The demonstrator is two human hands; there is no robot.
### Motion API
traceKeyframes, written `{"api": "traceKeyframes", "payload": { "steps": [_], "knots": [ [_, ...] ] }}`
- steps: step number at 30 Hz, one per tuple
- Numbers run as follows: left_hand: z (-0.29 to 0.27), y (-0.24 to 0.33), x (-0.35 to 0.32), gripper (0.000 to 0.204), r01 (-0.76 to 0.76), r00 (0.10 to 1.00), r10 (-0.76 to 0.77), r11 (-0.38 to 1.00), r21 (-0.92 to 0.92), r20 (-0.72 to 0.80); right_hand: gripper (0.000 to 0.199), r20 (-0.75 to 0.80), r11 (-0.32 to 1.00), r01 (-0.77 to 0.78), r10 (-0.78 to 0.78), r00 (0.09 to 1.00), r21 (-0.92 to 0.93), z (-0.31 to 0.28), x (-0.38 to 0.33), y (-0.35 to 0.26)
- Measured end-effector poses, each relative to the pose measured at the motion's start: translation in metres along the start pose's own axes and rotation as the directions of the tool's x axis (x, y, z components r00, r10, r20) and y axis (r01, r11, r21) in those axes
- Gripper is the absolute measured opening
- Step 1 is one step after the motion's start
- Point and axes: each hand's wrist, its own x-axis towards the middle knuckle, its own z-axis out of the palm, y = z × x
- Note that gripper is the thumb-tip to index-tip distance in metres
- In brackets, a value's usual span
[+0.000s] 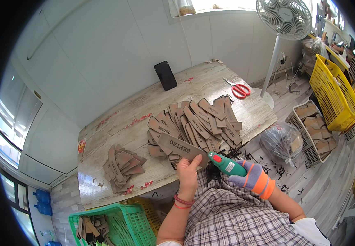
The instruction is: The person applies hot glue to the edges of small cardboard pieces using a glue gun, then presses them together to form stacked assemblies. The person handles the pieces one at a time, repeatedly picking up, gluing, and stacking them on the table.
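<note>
The left hand (187, 171) grips one brown piece (181, 148); the right hand (253, 178) grips a green tool (226, 164). A small pile (122, 166) lies at nine o'clock, and a big pile (202, 123) waits at twelve.

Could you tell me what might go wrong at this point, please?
The bare left hand holds the brown cut piece close to the tip of the green power tool in the gloved right hand, so fingers might get nicked. The fanned pile of pieces reaches the table's edge; some could slide off.

Bare left hand (187, 172) pinching; gloved right hand (253, 177) clenched.
</note>
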Motion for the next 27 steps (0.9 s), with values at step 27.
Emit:
{"api": "traceKeyframes", "payload": {
  "steps": [27],
  "knots": [
    [-0.069, 0.044, 0.029, 0.008, -0.195, 0.948, 0.209, 0.977, 0.084, -0.240, 0.052, -0.031, 0.997, 0.012, -0.010, 0.999, 0.082, 0.005, 0.005, -0.002]
  ]
}}
